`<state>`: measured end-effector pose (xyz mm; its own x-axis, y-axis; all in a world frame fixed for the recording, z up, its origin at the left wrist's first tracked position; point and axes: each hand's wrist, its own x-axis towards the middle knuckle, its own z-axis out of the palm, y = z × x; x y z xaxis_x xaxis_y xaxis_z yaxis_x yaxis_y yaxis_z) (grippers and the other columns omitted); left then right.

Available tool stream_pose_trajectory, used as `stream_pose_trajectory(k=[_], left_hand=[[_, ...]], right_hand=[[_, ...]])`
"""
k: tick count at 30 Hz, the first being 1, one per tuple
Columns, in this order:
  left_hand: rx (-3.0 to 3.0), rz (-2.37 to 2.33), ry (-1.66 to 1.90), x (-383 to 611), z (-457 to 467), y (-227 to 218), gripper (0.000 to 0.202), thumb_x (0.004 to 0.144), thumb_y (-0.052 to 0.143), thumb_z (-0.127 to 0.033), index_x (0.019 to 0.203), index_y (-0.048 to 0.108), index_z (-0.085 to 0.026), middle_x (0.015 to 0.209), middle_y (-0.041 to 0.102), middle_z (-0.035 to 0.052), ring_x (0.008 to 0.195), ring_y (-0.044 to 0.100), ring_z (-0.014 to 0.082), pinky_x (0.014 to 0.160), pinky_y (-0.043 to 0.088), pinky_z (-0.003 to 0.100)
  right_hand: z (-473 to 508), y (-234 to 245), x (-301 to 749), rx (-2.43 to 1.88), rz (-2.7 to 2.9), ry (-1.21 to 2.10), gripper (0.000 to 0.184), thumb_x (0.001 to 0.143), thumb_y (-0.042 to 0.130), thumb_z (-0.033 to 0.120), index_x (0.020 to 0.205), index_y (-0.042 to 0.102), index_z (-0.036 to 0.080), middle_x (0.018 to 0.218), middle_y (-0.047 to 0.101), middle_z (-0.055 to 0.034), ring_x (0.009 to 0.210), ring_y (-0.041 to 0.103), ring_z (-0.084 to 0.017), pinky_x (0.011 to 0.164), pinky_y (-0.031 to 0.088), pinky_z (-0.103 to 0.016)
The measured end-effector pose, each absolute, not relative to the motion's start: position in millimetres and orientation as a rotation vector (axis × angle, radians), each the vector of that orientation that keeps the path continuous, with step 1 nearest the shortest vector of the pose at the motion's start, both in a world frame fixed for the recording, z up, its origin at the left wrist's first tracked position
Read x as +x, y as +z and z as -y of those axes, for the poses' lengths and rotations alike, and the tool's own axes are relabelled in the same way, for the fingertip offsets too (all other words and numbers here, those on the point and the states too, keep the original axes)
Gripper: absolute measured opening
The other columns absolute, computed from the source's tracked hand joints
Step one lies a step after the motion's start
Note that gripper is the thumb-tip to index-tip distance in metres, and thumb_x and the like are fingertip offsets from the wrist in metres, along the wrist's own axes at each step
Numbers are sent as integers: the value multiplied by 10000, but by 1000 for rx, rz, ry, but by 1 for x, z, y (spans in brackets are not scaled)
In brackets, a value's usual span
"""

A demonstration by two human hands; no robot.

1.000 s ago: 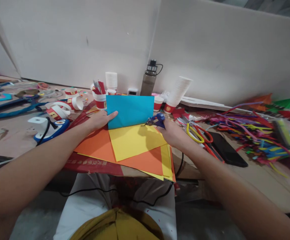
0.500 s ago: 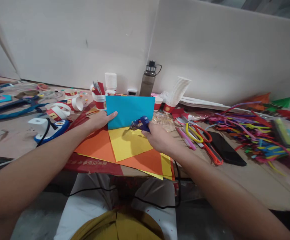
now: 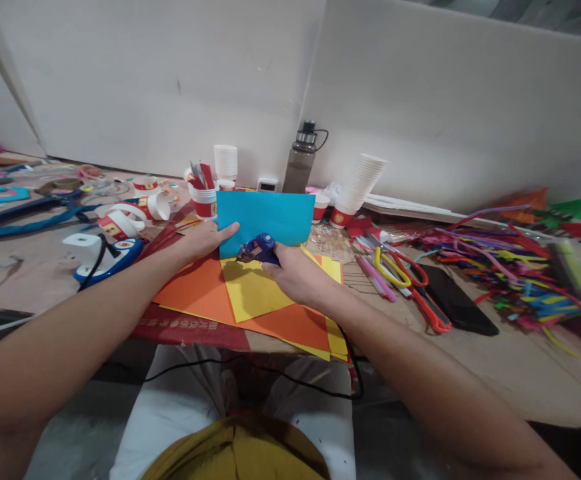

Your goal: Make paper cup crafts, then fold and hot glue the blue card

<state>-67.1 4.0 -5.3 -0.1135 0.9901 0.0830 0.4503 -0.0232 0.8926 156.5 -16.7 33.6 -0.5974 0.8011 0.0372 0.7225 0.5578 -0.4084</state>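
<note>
My left hand [image 3: 201,238] lies on the left edge of a blue paper sheet [image 3: 270,217] and holds it raised, thumb stretched over its lower corner. My right hand [image 3: 293,270] is closed round a small blue glue gun [image 3: 256,249] whose nozzle points left along the blue sheet's bottom edge. Below lies a yellow sheet [image 3: 253,291] on top of orange sheets [image 3: 195,293]. The gun's black cord [image 3: 270,380] hangs down over my lap.
Red-and-white paper cups [image 3: 205,200], a white cup stack [image 3: 363,183] and a dark bottle [image 3: 300,160] stand at the back. Scissors [image 3: 395,267], pens and a black phone [image 3: 457,300] lie to the right, beside several coloured pipe cleaners [image 3: 510,267]. A blue-and-white device [image 3: 105,257] sits left.
My right hand has carried the glue gun leftward along the bottom edge of the blue sheet, from its right corner to near its left part. The left hand has stayed put.
</note>
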Motion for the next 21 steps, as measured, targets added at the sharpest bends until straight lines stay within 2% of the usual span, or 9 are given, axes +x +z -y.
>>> stream_pose_trajectory(k=[3, 7, 11, 21], left_hand=[[1609, -1595, 1063, -69, -4, -6, 565, 699, 546, -647, 973, 673, -170, 1046, 688, 110, 938, 633, 289, 848, 468, 414], [1530, -1655, 1081, -67, -1, -3, 523, 686, 581, -619, 926, 679, -164, 961, 707, 115, 927, 634, 308, 821, 477, 412], [1453, -1649, 1090, -64, 0, -1, 535, 662, 604, -619, 944, 671, -170, 1004, 696, 134, 987, 611, 327, 841, 469, 433], [1594, -1605, 1063, -69, -5, -7, 584, 712, 539, -641, 1035, 658, -169, 1102, 667, 125, 975, 618, 283, 871, 441, 411]], right_hand=[[16, 34, 155, -1291, 2585, 472, 244, 871, 470, 350, 1017, 539, 166, 997, 662, -125, 828, 619, -227, 618, 407, -274], [13, 35, 162, -1364, 2600, 371, 242, 882, 443, 357, 1005, 536, 171, 977, 662, -131, 818, 621, -237, 600, 403, -280], [10, 35, 170, -1410, 2583, 304, 228, 877, 447, 351, 979, 534, 166, 976, 656, -139, 827, 617, -242, 597, 396, -279], [24, 35, 148, -1272, 2637, 455, 258, 879, 440, 362, 1015, 533, 163, 972, 668, -124, 796, 621, -220, 579, 391, -263]])
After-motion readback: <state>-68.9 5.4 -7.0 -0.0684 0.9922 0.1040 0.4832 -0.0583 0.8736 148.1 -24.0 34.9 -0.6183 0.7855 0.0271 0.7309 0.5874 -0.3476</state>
